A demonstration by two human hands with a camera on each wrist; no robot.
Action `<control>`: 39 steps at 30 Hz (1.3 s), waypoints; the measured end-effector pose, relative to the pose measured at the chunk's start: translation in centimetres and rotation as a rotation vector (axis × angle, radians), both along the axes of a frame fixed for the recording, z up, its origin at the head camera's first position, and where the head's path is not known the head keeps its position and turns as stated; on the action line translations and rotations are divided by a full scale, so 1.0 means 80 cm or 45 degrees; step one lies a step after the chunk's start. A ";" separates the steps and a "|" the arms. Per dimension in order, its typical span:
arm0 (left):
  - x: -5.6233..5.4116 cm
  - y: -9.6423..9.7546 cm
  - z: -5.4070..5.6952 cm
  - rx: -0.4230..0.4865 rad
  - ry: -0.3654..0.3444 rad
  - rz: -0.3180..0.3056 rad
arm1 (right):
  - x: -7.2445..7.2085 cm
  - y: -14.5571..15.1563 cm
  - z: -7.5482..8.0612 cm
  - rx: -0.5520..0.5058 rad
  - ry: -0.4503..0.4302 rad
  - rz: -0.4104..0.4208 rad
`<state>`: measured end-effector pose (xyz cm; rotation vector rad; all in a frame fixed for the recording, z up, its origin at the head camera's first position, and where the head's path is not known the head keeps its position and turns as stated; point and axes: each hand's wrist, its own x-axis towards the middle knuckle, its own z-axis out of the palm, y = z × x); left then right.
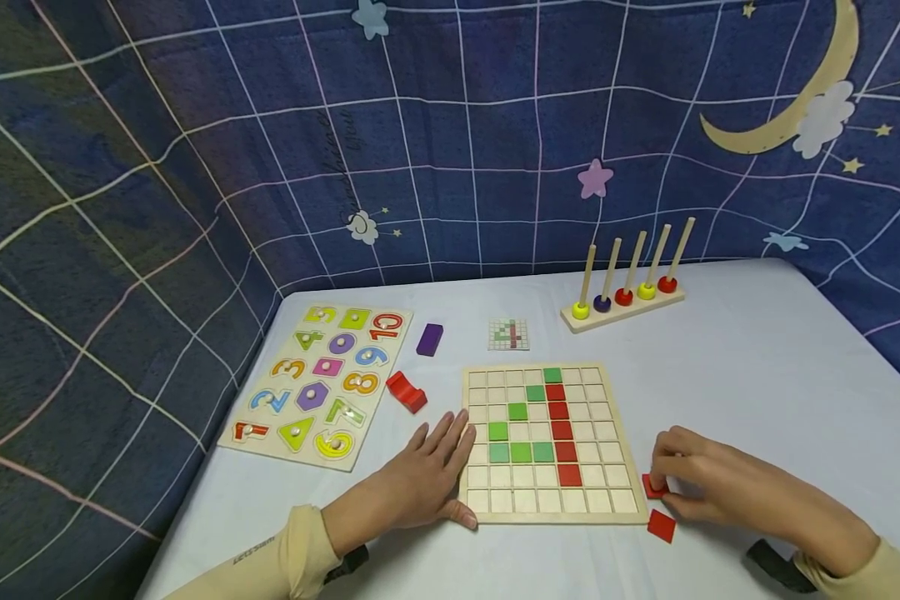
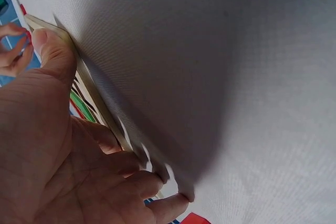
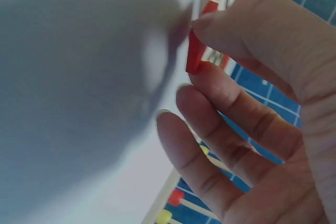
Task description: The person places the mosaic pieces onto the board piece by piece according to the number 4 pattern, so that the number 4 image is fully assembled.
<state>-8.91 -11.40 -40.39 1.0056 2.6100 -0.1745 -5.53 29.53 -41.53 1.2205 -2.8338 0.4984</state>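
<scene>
A wooden grid board (image 1: 523, 500) lies on the table, with green tiles (image 1: 521, 452) in a stepped outline and a column of red tiles (image 1: 562, 430). My left hand (image 1: 420, 475) rests at the board's lower left corner, fingers extended along its left edge and thumb on the front edge. Beside the lower right corner, my right hand (image 1: 708, 475) pinches a red square tile (image 3: 196, 51) between thumb and index finger. A second loose red tile (image 1: 662, 526) lies on the cloth just in front of that hand.
Behind the board lies a small pattern card (image 1: 508, 334). To the left are a number puzzle board (image 1: 360, 446), a purple block (image 1: 430, 339) and a red curved block (image 1: 407, 392). A peg stand (image 1: 630, 311) with coloured beads stands at the back right.
</scene>
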 end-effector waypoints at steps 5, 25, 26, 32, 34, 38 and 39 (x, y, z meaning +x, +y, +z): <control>0.001 -0.001 0.000 0.001 -0.004 0.007 | -0.001 -0.014 0.005 -0.047 0.012 0.039; -0.001 0.000 -0.005 0.006 -0.014 -0.003 | -0.013 -0.110 -0.003 -0.120 0.311 0.330; -0.001 0.000 -0.004 0.003 -0.012 -0.004 | -0.011 -0.110 -0.003 -0.118 0.337 0.330; -0.002 0.001 -0.004 -0.002 -0.010 0.000 | 0.004 -0.108 -0.004 -0.083 0.439 0.351; -0.002 0.000 -0.004 -0.003 -0.009 0.002 | 0.007 -0.108 -0.005 -0.073 0.430 0.365; -0.002 -0.001 -0.004 0.000 -0.015 0.011 | 0.008 -0.107 -0.006 -0.080 0.389 0.369; -0.002 -0.001 -0.004 0.003 -0.011 0.007 | 0.008 -0.106 -0.006 -0.082 0.379 0.366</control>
